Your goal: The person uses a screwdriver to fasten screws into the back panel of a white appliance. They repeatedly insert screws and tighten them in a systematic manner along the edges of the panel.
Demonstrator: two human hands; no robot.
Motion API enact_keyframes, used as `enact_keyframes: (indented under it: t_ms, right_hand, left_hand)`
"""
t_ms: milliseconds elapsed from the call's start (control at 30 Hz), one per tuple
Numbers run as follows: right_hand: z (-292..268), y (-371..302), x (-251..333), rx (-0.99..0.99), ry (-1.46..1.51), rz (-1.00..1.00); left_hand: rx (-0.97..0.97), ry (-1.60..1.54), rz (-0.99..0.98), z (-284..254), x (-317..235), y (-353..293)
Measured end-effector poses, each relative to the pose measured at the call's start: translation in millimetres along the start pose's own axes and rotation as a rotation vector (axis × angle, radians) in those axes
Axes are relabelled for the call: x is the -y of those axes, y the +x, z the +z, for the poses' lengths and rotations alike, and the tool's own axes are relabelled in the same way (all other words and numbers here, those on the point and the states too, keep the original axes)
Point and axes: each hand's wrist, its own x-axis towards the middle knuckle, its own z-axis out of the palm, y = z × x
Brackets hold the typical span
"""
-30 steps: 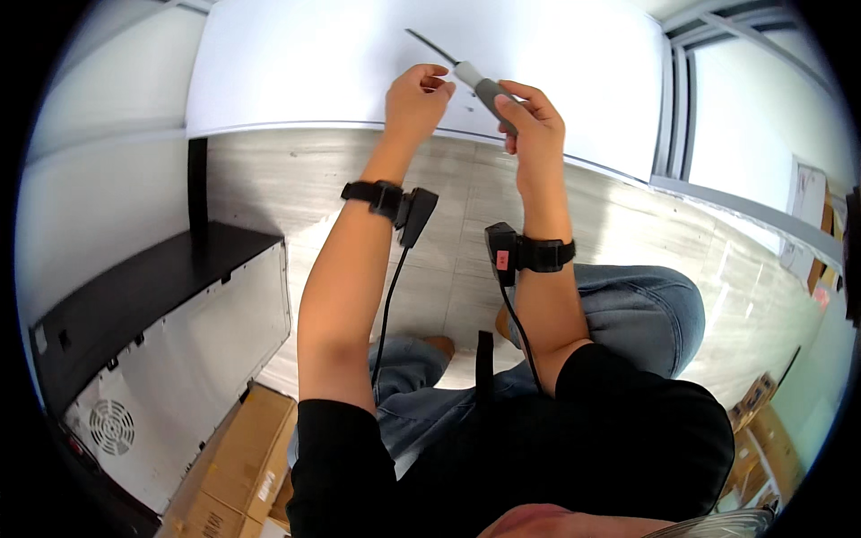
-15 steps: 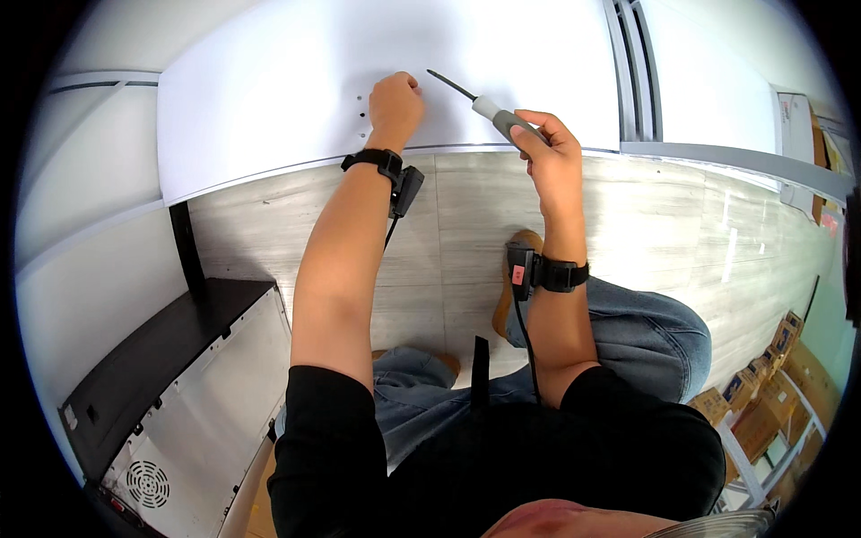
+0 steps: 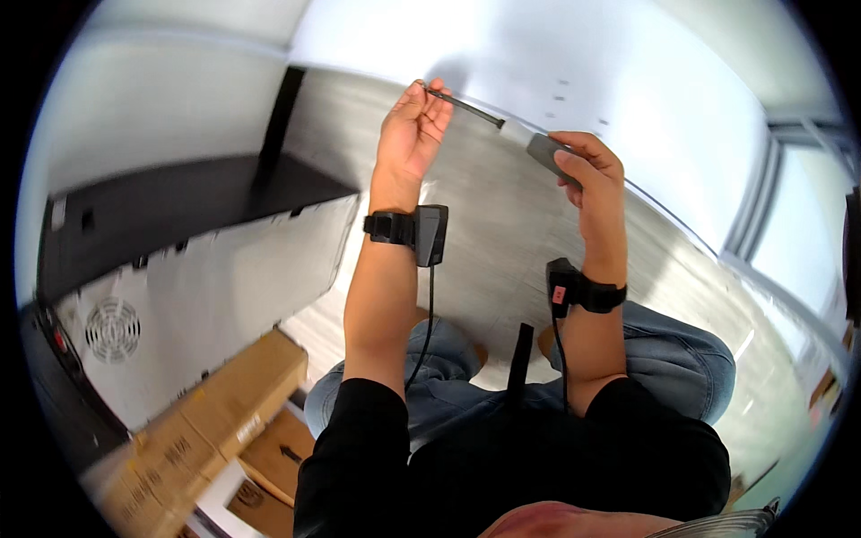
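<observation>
My right hand (image 3: pixel 592 170) is closed round the grey handle of a screwdriver (image 3: pixel 556 160). Its dark shaft points up and left toward my left hand (image 3: pixel 417 134). There, my thumb and forefinger pinch together at the screwdriver's tip, palm side showing; anything small between them is too fine to make out. Both hands are at the near edge of a white panel (image 3: pixel 664 99). Several small dark holes or screws show blurred on the panel, just above the screwdriver.
At the left stands a black and white metal cabinet (image 3: pixel 206 278) with a round vent. Brown cardboard boxes (image 3: pixel 224 394) lie at the lower left. Grey metal rails (image 3: pixel 758 197) run beside the panel at the right. Cabled black bands are strapped on both wrists.
My view has swung left. My left hand has left the panel and turned palm up, its fingers now meeting the screwdriver's tip. My right hand still grips the handle.
</observation>
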Motion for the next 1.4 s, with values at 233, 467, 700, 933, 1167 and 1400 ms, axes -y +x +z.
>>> enact_keyframes:
  t_ms: [233,467,700,933,1167,1400]
  right_hand:
    - [-68.7,-29.2,-36.6,0.048,-0.005,0.050]
    - [-14.7,-41.7,-60.9,0.078,-0.175,0.031]
    - [-20.9,-31.2,-84.1,0.144,-0.107,0.200]
    - [7.9,-43.5,-86.2,0.234,-0.193,0.163]
    - [32.8,-85.9,-101.8,0.266,-0.327,-0.010]
    - [35.3,-93.5,-100.1,0.231,-0.282,-0.036]
  left_hand:
    - [-0.039,0.064,0.010,-9.4,66.2,-51.9]
    - [-0.019,0.158,0.068,-69.0,22.8,-82.8]
    - [-0.090,0.217,0.101,-93.1,30.9,-106.6]
    - [-0.190,0.235,0.190,-113.1,17.2,-133.3]
    - [-0.321,0.157,0.215,-123.7,17.4,-160.9]
    - [-0.188,-0.098,0.192,-130.9,8.0,-155.7]
